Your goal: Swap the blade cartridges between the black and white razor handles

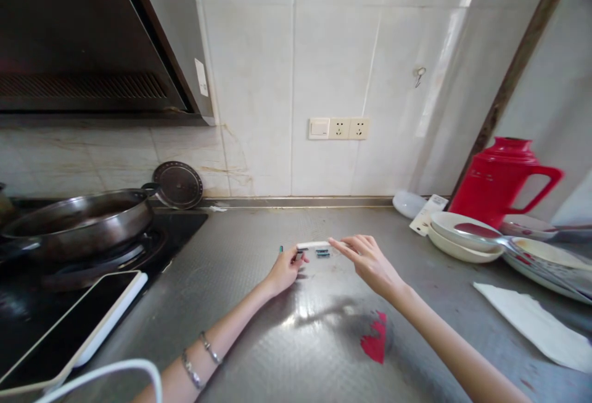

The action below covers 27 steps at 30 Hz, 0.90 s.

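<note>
One white strip point(313, 245) over the desk point(259, 341), long axis roughly parallel to its back edge.
Left hand point(284, 270) pinches a small dark piece point(300, 255) by the strip's left end; right hand point(372, 261) points at the right end, grip unclear.

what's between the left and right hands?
Head view: a slim white object sits between left hand and right hand; small dark pieces show just below it in the image.
</note>
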Tool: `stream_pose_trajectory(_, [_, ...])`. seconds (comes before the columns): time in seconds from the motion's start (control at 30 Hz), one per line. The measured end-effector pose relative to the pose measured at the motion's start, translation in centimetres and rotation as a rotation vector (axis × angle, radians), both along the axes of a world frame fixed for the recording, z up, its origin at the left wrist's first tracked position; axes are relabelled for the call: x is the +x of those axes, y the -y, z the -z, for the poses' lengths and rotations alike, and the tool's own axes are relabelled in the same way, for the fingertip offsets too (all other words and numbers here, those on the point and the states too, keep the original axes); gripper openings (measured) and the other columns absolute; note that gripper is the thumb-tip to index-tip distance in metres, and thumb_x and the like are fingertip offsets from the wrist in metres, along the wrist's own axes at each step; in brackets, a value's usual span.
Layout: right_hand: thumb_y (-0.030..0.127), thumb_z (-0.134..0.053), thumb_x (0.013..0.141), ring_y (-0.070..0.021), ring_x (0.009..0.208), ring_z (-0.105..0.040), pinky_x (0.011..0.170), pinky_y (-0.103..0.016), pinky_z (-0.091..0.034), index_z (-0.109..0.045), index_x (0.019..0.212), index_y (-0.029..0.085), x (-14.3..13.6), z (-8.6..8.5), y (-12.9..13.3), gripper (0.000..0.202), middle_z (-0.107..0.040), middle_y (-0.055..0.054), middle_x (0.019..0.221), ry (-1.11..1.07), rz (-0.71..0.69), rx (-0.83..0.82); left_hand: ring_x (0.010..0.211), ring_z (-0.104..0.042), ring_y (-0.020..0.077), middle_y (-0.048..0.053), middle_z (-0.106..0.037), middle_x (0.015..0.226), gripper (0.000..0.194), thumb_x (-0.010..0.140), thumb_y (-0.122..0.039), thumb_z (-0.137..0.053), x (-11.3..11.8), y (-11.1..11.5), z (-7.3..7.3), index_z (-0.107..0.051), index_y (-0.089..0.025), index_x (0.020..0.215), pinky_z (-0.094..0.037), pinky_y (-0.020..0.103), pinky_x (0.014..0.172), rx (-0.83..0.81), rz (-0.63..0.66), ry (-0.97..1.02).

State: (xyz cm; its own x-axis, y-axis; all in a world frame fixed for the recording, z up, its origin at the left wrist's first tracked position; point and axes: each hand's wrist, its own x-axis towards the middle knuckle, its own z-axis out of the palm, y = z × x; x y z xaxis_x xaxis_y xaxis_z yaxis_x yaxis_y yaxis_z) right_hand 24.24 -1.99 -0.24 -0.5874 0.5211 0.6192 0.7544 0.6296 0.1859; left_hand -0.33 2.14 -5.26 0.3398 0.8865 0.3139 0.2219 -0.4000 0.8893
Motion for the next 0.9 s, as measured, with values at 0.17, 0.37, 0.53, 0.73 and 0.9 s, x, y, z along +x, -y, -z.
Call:
stream_pose_trajectory(0.17, [-0.003, -0.033, 0.081, -0.0188, 0.088, -0.051, 0.08, -0.037, -0.038, -0.033, 0.139, 0.028, -0.3, -0.1, 0.3, 0.065, -0.059, -0.009, 0.101, -0.032, 0.054, 0.01, 0.068, -0.055, 0.0129, 0.003, -0.066, 0.08, 0.011, 0.077, -0.015, -0.048, 0.1, 0.2, -0.3, -0.058, -0.015, 0.081, -0.04, 0.023, 0.065, 0.021, 0.012, -0.019])
stream_pose_trajectory(0.37, [0.0, -0.035, 0.084, -0.0195, 0.089, -0.05, 0.081, -0.037, -0.037, -0.032, 0.139, 0.029, -0.4, 0.0, 0.7, 0.063, -0.058, -0.008, 0.102, 0.005, 0.045, 0.022, 0.067, -0.054, 0.0128, 0.003, -0.064, 0.077, 0.01, 0.076, -0.014, -0.047, 0.1, 0.4, -0.3, -0.057, -0.015, 0.076, -0.039, 0.024, 0.064, 0.017, 0.019, -0.031])
stream_pose_trajectory(0.53, [0.0, -0.035, 0.084, -0.0186, 0.086, -0.051, 0.08, -0.037, -0.037, -0.032, 0.139, 0.029, 0.0, 0.0, 0.8, 0.062, -0.059, -0.008, 0.098, -0.023, 0.076, 0.046, 0.065, -0.052, 0.0117, 0.001, -0.064, 0.076, 0.009, 0.076, -0.015, -0.048, 0.1, 0.5, -0.5, -0.057, -0.016, 0.078, -0.039, 0.022, 0.063, 0.014, 0.025, -0.016])
stream_pose_trajectory(0.73, [-0.001, -0.034, 0.083, -0.019, 0.089, -0.051, 0.081, -0.037, -0.037, -0.033, 0.139, 0.029, -0.4, 0.3, 1.0, 0.063, -0.058, -0.008, 0.101, -0.039, 0.066, 0.044, 0.065, -0.053, 0.0121, 0.002, -0.064, 0.076, 0.01, 0.077, -0.017, -0.048, 0.0, 0.4, -0.6, -0.057, -0.016, 0.078, -0.039, 0.022, 0.063, 0.026, 0.018, -0.016])
stream_pose_trajectory(0.9, [-0.002, -0.032, 0.084, -0.0179, 0.087, -0.051, 0.081, -0.037, -0.036, -0.035, 0.137, 0.029, -0.3, 0.4, 1.0, 0.062, -0.058, -0.008, 0.1, -0.099, 0.078, 0.042, 0.067, -0.054, 0.0126, 0.003, -0.065, 0.078, 0.009, 0.077, -0.016, -0.047, 0.1, 0.4, -0.8, -0.055, -0.016, 0.08, -0.039, 0.023, 0.064, 0.024, 0.028, -0.019])
